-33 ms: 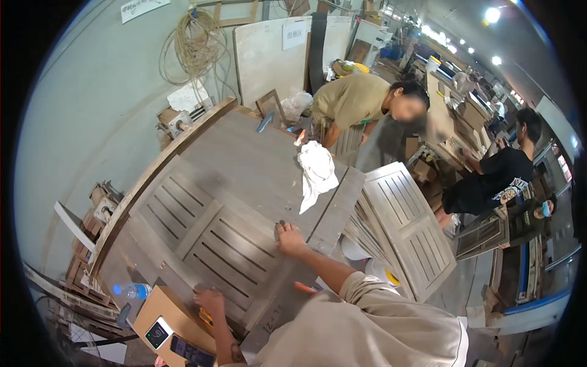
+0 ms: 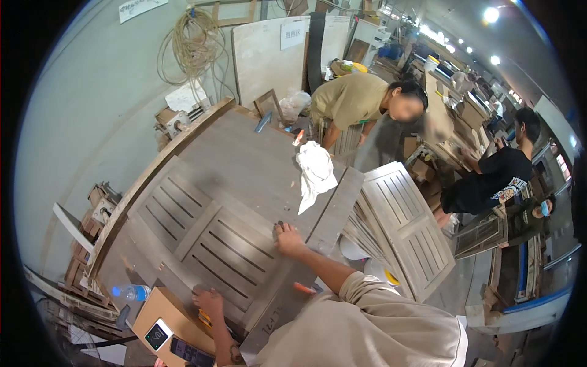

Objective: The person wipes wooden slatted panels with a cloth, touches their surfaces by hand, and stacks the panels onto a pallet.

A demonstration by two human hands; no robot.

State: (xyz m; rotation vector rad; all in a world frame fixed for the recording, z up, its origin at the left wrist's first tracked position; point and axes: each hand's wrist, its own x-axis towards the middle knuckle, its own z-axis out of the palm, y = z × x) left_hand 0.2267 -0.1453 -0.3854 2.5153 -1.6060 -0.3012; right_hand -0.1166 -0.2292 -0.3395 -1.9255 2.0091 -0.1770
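Note:
A grey-brown slotted cabinet door [image 2: 199, 229] lies flat on the workbench in front of me. My left hand [image 2: 208, 301] is at its near long edge, with fingers curled against the wood. Across the panel, my right hand [image 2: 288, 237] grips the opposite long edge close to the right corner. Something dark shows at the right fingertips, too small to make out. Beyond that hand, a crumpled white cloth [image 2: 315, 174] rests on the bench. A tool with an orange handle [image 2: 304, 287] lies by my right forearm, and a yellow tool [image 2: 206, 317] is partly hidden beside my left wrist.
A cardboard box [image 2: 164, 311] with a phone [image 2: 191, 350] and a small white device [image 2: 158, 333] is at lower left, near a water bottle [image 2: 131, 292]. Slotted doors [image 2: 406, 232] lean at right. A co-worker [image 2: 351, 101] bends over the bench's far side; another [image 2: 504, 168] stands right.

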